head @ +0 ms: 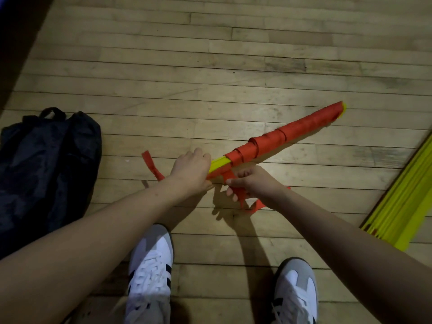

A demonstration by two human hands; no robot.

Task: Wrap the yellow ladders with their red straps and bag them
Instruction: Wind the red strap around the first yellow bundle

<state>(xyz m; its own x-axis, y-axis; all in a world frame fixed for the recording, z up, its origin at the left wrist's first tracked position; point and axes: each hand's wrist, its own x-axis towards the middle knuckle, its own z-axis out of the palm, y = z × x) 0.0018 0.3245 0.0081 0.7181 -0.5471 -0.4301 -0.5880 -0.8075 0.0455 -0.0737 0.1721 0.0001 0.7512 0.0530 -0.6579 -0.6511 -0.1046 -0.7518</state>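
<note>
Ladder bundle: one long, stiff yellow bundle (219, 163) is slanting over the floor from the hands up toward the right edge, its yellow showing only at the near bare stretch and the far tip.
Strap: a flat red woven strap (275, 137) is coiling around most of the bundle in overlapping, slightly loose turns; two loose tails are trailing, one to the left of the left wrist, one curling on the boards under the right hand.
Left hand: the left hand (190, 168) is curling around the near end of the bundle and gripping it, knuckles up.
Right hand: the right hand (251, 182) is pinching the strap just below the bundle, fingers bent around the red band, which is hanging down from them.
Second ladder: another stack of flat yellow slats (402, 195) is lying unwrapped at the right edge of the floor, well apart from the hands.
Bag: one black, crinkly fabric bag (46, 169) with a loop handle is slumping at the left edge; whether anything is inside it cannot be told.
Floor: pale, scuffed wooden planks (210, 66) are running crosswise.
Shoes: two white sneakers (149, 272) with grey and black trim are standing at the bottom edge.
</note>
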